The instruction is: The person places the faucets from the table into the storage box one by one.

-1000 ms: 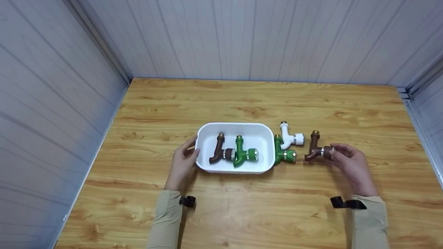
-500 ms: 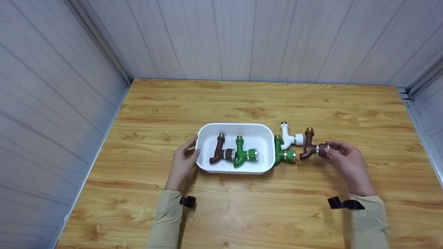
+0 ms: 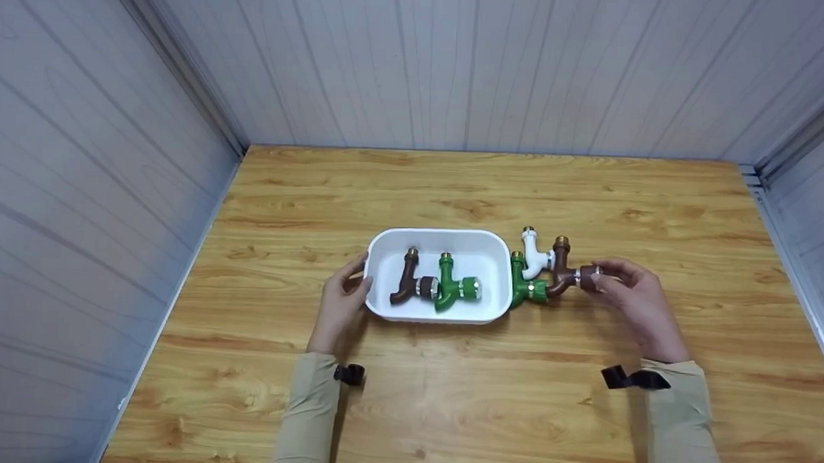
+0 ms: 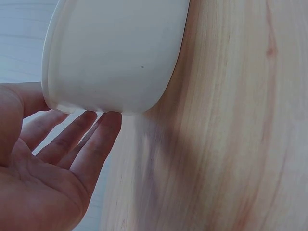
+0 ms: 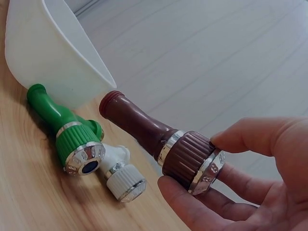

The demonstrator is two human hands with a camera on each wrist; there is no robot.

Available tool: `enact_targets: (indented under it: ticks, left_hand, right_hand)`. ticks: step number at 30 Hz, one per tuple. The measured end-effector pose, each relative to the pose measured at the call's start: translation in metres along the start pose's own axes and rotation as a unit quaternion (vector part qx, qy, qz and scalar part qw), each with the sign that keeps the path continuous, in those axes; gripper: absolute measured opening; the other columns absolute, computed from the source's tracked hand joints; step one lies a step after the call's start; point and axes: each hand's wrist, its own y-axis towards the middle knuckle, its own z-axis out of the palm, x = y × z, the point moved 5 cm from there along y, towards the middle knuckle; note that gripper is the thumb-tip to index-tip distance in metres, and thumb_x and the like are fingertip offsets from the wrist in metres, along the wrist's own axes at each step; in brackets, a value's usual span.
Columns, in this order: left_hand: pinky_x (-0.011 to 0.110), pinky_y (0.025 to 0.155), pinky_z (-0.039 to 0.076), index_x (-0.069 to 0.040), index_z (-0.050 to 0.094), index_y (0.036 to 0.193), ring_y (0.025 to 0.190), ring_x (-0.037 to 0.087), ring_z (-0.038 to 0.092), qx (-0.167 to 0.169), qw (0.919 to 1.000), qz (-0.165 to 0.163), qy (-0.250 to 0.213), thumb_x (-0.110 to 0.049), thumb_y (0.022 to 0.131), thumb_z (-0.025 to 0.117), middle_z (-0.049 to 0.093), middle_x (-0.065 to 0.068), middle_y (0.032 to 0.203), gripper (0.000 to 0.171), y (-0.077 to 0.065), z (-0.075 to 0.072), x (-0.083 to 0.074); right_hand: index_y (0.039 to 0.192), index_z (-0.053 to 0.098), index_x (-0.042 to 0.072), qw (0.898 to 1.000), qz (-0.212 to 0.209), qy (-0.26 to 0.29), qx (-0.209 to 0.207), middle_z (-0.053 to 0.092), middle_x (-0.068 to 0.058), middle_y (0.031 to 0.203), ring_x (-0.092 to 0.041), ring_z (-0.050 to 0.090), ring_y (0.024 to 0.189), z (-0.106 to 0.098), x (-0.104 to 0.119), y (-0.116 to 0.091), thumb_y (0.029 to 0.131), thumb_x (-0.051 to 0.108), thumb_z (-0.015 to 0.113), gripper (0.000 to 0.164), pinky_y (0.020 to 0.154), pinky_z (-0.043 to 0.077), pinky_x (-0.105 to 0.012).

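Note:
My right hand (image 3: pixel 632 308) pinches a brown faucet (image 3: pixel 563 267) by its ribbed knob, held above the table in the right wrist view. Beside it on the table lie a green faucet (image 5: pixel 79 144) and a white faucet (image 5: pixel 122 180), close to the right end of a white plastic tub (image 3: pixel 436 317). Another brown faucet (image 3: pixel 408 276) and another green faucet (image 3: pixel 451 285) lie side by side inside the tub. At the tub's left end my left hand (image 3: pixel 341 301) grips the wall, thumb at the rim and fingertips against the outside (image 4: pixel 96 139).
The wood-grain table (image 3: pixel 447 397) is enclosed by pale panel walls, one at the back (image 3: pixel 431 68) and one on each side. Black straps with small mounts sit around both sleeve cuffs (image 3: pixel 660 381).
My right hand has carried the brown faucet leftward, so that it now partly covers the white faucet's knob in the head view. The left hand and tub have stayed in place.

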Motion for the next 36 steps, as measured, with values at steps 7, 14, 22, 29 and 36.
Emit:
enact_targets:
  ticks: [7,14,22,29,36]
  left_hand:
    - [0.051,0.092,0.049,0.013,0.044,0.134,0.110,0.055,0.050,0.009,0.9996,0.026,0.009,0.010,0.091,0.054,0.048,0.039,0.124,0.045,0.000,0.000,-0.001]
    - [0.054,0.091,0.049,0.014,0.044,0.134,0.109,0.056,0.051,0.009,0.9994,0.033,0.005,0.011,0.090,0.055,0.048,0.040,0.123,0.045,0.001,0.000,-0.001]
    - [0.053,0.092,0.049,0.014,0.043,0.134,0.110,0.055,0.050,0.005,0.9996,0.025,0.013,0.011,0.091,0.053,0.048,0.039,0.123,0.045,0.001,0.001,0.000]
    - [0.056,0.094,0.045,0.011,0.043,0.137,0.113,0.054,0.048,0.003,0.9999,0.001,-0.011,0.010,0.091,0.053,0.045,0.038,0.127,0.047,0.001,0.001,0.002]
    - [0.046,0.094,0.049,0.012,0.044,0.135,0.112,0.052,0.051,0.005,0.9998,0.016,0.007,0.010,0.091,0.054,0.048,0.037,0.126,0.045,0.001,0.000,0.000]
  right_hand:
    - [0.126,0.046,-0.016,1.000,-0.008,-0.008,0.005,0.058,-0.009,0.109,-0.015,0.065,0.093,0.009,0.001,0.000,0.091,0.004,0.063,0.043,0.085,0.054,-0.031]
    - [0.128,0.045,-0.015,1.000,0.002,-0.018,0.013,0.057,-0.010,0.113,-0.015,0.066,0.093,0.020,-0.002,0.000,0.092,0.006,0.064,0.046,0.086,0.054,-0.028]
    - [0.126,0.048,-0.014,0.999,0.000,-0.049,0.013,0.058,-0.014,0.112,-0.016,0.065,0.093,0.033,-0.004,0.002,0.091,0.002,0.061,0.042,0.086,0.054,-0.029]
    - [0.126,0.046,-0.016,0.999,-0.002,-0.031,0.036,0.058,-0.019,0.112,-0.019,0.065,0.093,0.045,-0.003,0.003,0.092,0.004,0.061,0.042,0.089,0.052,-0.046]
    - [0.125,0.050,-0.012,0.999,-0.001,-0.042,0.035,0.058,-0.018,0.112,-0.019,0.065,0.090,0.056,-0.002,0.004,0.091,0.004,0.063,0.040,0.087,0.054,-0.041]
